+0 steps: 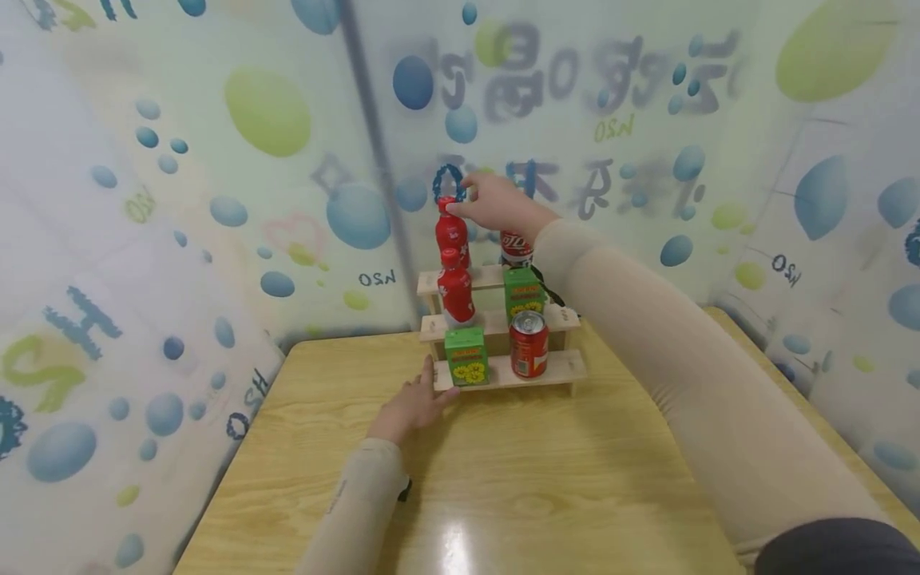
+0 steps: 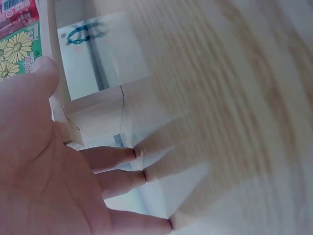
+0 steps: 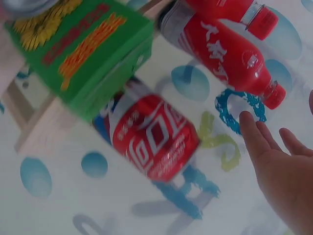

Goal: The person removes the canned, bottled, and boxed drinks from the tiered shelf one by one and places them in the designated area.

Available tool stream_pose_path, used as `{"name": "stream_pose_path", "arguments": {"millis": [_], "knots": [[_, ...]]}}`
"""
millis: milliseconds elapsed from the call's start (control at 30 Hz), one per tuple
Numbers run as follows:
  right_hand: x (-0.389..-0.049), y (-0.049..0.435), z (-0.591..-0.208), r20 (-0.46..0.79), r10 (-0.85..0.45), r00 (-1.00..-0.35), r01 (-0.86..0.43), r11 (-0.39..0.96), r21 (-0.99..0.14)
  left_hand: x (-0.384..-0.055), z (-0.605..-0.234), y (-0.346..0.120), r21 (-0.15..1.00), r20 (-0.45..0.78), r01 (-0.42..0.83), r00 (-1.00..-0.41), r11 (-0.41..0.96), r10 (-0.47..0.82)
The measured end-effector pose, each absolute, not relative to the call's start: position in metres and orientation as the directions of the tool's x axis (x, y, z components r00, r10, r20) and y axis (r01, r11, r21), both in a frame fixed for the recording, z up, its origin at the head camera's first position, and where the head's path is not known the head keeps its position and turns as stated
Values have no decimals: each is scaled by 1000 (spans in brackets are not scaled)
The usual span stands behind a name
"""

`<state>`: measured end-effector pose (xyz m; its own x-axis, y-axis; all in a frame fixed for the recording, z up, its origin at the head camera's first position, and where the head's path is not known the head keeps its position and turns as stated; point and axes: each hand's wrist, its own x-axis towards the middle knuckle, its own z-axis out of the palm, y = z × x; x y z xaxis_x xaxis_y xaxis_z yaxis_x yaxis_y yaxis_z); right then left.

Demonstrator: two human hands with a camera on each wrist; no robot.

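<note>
My right hand (image 1: 501,204) reaches over the top step of a small wooden three-step rack (image 1: 499,370), its fingers by the cap of a red bottle (image 1: 452,231). In the right wrist view the fingers (image 3: 254,132) are spread loosely, a gap between them and the red cap (image 3: 275,96). My left hand (image 1: 410,409) is at the left end of the bottom step. Its thumb (image 2: 47,76) lies along the rack beside a green box with yellow flowers (image 1: 467,359), while the other fingertips touch the table (image 1: 539,479).
A second red bottle (image 1: 457,291) and another green box (image 1: 523,297) stand on the middle step. On the bottom step is a red can (image 1: 529,347); a cola can (image 1: 516,249) stands on the top step, partly behind my right arm. A patterned curtain (image 1: 345,279) hangs behind.
</note>
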<state>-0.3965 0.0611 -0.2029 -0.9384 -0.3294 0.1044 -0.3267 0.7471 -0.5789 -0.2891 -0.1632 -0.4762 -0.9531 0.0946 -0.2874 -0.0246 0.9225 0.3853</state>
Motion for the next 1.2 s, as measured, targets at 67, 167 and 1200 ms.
{"name": "stream_pose_path", "arguments": {"millis": [67, 167, 1200], "knots": [[-402, 55, -205, 99, -306, -947, -300, 727, -618, -290, -476, -163, 387, -292, -24, -951, 922, 97], [-407, 47, -211, 87, -275, -958, -257, 677, -689, -290, -475, -162, 402, -295, -28, -950, 915, 101], [-420, 21, -257, 24, -90, -996, -39, 163, -986, -288, -472, -163, 433, -304, -32, -946, 901, 112]]}}
